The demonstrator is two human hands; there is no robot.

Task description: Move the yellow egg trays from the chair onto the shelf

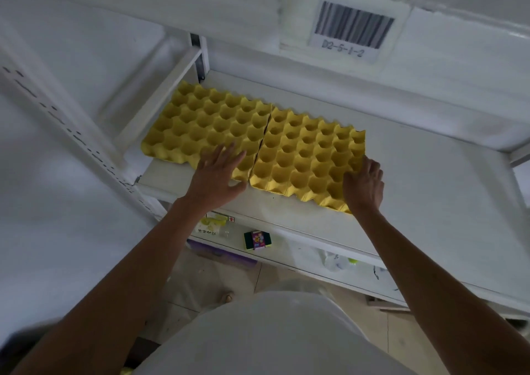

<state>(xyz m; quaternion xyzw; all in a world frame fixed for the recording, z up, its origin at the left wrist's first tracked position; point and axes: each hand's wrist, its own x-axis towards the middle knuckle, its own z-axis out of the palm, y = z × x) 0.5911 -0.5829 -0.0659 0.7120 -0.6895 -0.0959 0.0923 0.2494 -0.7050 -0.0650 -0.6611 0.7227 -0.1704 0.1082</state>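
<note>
Two yellow egg trays lie flat side by side on the white shelf (415, 173), their edges touching. The left tray (206, 119) reaches the shelf's left end. The right tray (307, 156) sits nearer the front edge. My left hand (218, 173) is spread with straight fingers over the front right corner of the left tray. My right hand (364, 182) has its fingers curled round the right edge of the right tray. The chair is out of view.
A white upright post (71, 122) and a diagonal brace (160, 96) stand left of the trays. A barcode label (352, 30) hangs on the shelf above. A lower shelf holds a small packaged sponge (257, 239), labels and plastic bags. Tiled floor lies below.
</note>
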